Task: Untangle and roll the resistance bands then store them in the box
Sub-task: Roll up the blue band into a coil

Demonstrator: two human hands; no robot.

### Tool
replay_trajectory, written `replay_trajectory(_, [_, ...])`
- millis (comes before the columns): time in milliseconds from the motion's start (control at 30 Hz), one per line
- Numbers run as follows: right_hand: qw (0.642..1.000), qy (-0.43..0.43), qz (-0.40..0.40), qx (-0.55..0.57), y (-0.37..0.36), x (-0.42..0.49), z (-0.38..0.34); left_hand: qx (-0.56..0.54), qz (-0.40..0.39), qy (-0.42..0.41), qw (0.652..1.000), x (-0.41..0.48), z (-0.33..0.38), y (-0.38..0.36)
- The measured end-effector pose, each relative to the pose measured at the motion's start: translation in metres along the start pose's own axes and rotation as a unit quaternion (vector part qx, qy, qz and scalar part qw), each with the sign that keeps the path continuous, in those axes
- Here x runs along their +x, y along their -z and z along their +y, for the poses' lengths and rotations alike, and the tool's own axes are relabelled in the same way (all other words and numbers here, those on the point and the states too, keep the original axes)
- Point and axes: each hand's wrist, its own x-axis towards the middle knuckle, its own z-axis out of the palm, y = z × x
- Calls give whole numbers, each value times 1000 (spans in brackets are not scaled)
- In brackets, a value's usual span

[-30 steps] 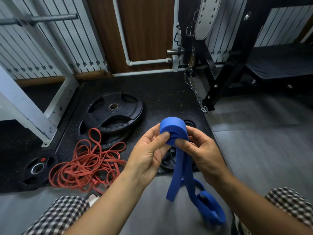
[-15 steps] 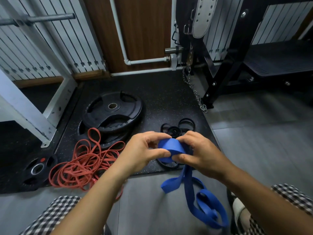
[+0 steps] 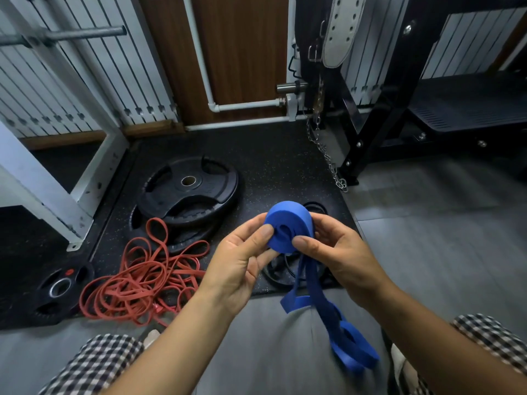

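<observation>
So, down on the black speckled mat [image 3: 285,161] a big weight plate [image 3: 188,185] is stacked on another one, and a tangled heap of red bands [image 3: 142,280] is spread just beside it, partly over the lower plate's edge. The blue band [image 3: 288,223] is held up over the mat's near edge. Most of it is wound into a thick roll, and the loose tail [image 3: 310,286] is left hanging in loops; whether those touch the grey floor [image 3: 427,252] can't be told. The roll is gripped from both sides, with the left hand [image 3: 239,269] curled round its left edge and the right hand [image 3: 342,258] round its right. Fingers are bent behind the roll. The left thumb [image 3: 263,233] is pressed beside the centre hole, and the right thumb [image 3: 303,241] lower down, where the tail comes off.
</observation>
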Motion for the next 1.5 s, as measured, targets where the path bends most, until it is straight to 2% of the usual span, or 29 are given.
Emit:
replay_trajectory(67, [1000,10,-1,-7,-1,-1,0,-25,4,7,1000,-1,-3,0])
replay_trajectory(133, [999,9,-9,-39,1,0,0,2,1,13,1000,-1,-1,3])
replay_trajectory(167, [998,3,-13,-60,4,1,-1,60,-8,13,998,-1,2,5])
replay_trajectory(200, [995,1,-14,-98,7,2,-3,165,-19,2,986,0,8,8])
replay_trajectory(267, [966,22,-8,-257,15,3,-3,395,-39,-40,917,1,18,13])
replay_trajectory(300, [936,38,-12,-350,17,2,-3,456,-49,-55,887,2,20,15])
replay_trajectory(367, [885,62,-37,-459,17,-1,-2,503,-79,-68,858,2,20,15])
replay_trajectory(400, [881,66,-50,-466,15,-3,-2,516,-83,-79,849,3,19,15])
replay_trajectory(467, [906,68,-52,-414,12,-4,-3,502,-70,-94,857,3,16,14])
replay_trajectory(600, [979,26,-36,-200,11,0,-7,318,-52,-67,944,0,14,9])
replay_trajectory(700, [998,-4,-34,-53,7,1,-7,203,-23,-48,978,0,11,7])
replay_trajectory(833, [998,11,5,-61,4,1,-4,166,5,-57,984,-1,10,4])
replay_trajectory(967, [983,55,27,-174,5,-3,-4,183,2,-90,979,-3,11,-1])
replay_trajectory(1033, [988,62,28,-140,5,-3,-7,156,6,-83,984,-3,11,-2])
replay_trajectory(1200, [999,17,11,24,0,-3,-6,38,16,-44,998,-3,3,-4])
replay_trajectory(1300, [999,14,13,43,-1,-3,-5,-5,10,-5,1000,-3,1,-1])
replay_trajectory(1367, [1000,11,4,9,4,-2,-8,20,-7,20,1000,-2,5,2])
replay_trajectory(1400, [1000,7,0,-22,6,-2,-9,69,-20,21,997,-2,9,5])
replay_trajectory(1433, [997,11,-3,-80,9,-1,-10,151,-32,7,988,-1,13,7])
replay_trajectory(1500, [963,34,-8,-268,13,-1,-8,360,-54,-45,930,2,21,14])
